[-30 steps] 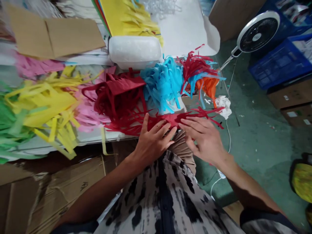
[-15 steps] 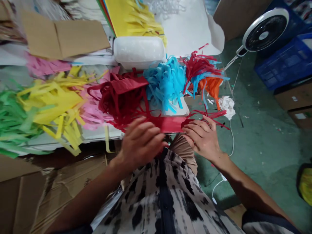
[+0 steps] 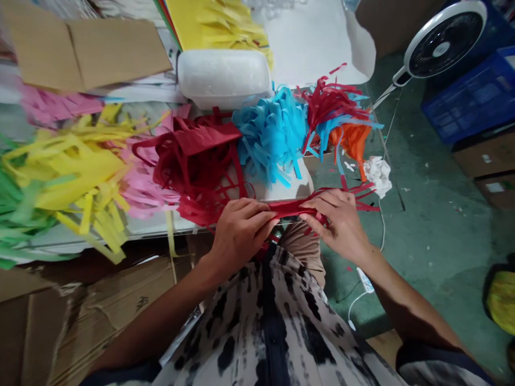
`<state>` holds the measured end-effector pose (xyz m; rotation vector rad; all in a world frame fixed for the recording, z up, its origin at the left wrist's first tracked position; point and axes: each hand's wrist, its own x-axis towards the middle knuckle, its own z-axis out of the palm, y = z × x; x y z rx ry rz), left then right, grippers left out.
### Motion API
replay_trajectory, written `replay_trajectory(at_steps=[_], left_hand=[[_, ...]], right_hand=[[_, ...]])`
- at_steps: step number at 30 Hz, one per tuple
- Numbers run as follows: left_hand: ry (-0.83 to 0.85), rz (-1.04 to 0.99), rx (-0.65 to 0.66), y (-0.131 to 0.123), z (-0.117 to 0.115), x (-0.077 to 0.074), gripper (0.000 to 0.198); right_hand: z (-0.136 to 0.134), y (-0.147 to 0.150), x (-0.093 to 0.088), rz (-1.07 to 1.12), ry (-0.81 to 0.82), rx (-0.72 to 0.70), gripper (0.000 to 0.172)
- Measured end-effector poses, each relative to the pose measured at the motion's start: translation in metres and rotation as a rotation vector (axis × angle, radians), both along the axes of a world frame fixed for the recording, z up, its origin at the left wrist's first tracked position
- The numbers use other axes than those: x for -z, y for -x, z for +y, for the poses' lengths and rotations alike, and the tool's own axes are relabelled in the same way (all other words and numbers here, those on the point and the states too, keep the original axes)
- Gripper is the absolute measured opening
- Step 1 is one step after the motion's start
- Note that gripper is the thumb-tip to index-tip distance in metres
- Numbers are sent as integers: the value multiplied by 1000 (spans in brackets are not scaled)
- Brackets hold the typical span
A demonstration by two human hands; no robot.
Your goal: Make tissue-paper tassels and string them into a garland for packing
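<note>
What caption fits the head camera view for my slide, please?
Left hand and right hand hold fringed red paper beside blue fringed paper.

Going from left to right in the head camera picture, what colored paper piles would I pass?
Green fringed paper → yellow fringed paper → pink fringed paper → dark red fringed paper → blue fringed paper → orange fringed paper → crumpled white paper

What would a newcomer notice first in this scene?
The red fringed paper at the centre catches the eye first, with blue fringed paper beside it and yellow fringed paper to the left. Below, the left hand and right hand hold a red paper strip. A white fan stands at upper right.
</note>
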<state>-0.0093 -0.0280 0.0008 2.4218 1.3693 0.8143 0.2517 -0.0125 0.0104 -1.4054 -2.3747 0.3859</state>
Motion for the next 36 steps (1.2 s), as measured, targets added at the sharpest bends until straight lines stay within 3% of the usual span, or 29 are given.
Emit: replay_trajectory(at_steps=[4, 9, 19, 26, 28, 32, 36], left_hand=[[24, 0, -89, 0, -2, 1, 17], [15, 73, -238, 6, 1, 4, 24], [-21, 300, -210, 6, 13, 0, 31], [-158, 308, -204, 7, 18, 2, 22], [-271, 253, -98, 5, 16, 3, 14], [-401, 258, 245, 6, 10, 5, 28], [-233, 265, 258, 17, 4, 3, 28]], right_hand=[[7, 3, 1, 72, 70, 32, 21], [4, 8, 5, 56, 27, 115, 19], [4, 19, 2, -78, 23, 149, 26], [-4, 25, 3, -202, -200, 201, 17], [-8, 30, 6, -203, -297, 159, 14], [-11, 27, 14, -154, -399, -56, 27], [-13, -10, 15, -136, -430, -85, 33]])
